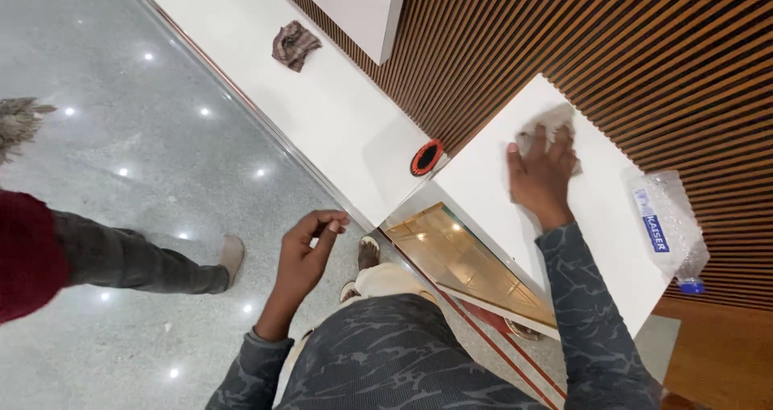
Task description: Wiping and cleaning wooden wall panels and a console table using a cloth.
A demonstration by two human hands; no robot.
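My right hand (pixel 541 173) presses a pale cloth (pixel 549 123) flat onto the top of a white cabinet (pixel 612 241), near its far edge by the slatted wall. My left hand (pixel 306 253) hangs in the air over the floor, fingers loosely curled, holding nothing. A clear plastic water bottle (pixel 668 225) lies on the cabinet top to the right of my right hand.
A long white counter (pixel 322 112) runs along the wall, with a crumpled brown rag (pixel 295 45) and a round red and black object (pixel 427 157) on it. Another person's leg and shoe (pixel 161 265) stand on the polished grey floor to my left. A gold panel (pixel 459 257) sits below the cabinet.
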